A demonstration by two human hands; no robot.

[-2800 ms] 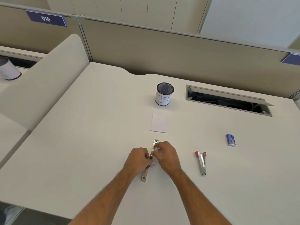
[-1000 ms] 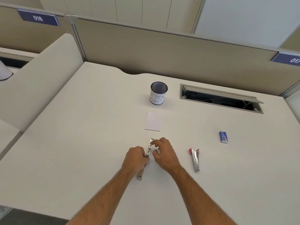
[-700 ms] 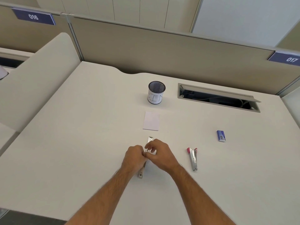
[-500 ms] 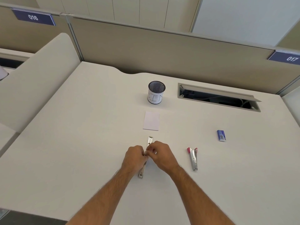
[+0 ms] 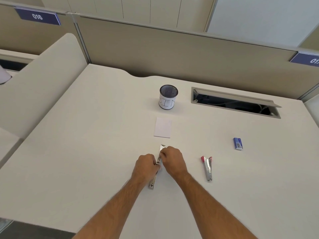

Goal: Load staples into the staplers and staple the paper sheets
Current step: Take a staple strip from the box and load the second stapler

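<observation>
A silver stapler (image 5: 158,161) lies folded out flat on the white desk (image 5: 86,152), long axis pointing away from me. My left hand (image 5: 145,167) grips its middle from the left. My right hand (image 5: 173,160) pinches at the stapler's upper half from the right; whether staples are between its fingers is hidden. A second stapler (image 5: 207,167), silver with red ends, lies to the right. A small blue staple box (image 5: 238,143) sits farther right. A small white stack of paper sheets (image 5: 163,127) lies just beyond the silver stapler.
A mesh pen cup (image 5: 167,97) with a white label stands behind the paper. An open cable hatch (image 5: 234,102) is cut into the desk at the back right. Beige partition walls (image 5: 172,54) close off the back and left.
My right hand's fingers have slid down the open stapler from its far tip towards my left hand, and both hands now meet at its middle. The view has shifted slightly.
</observation>
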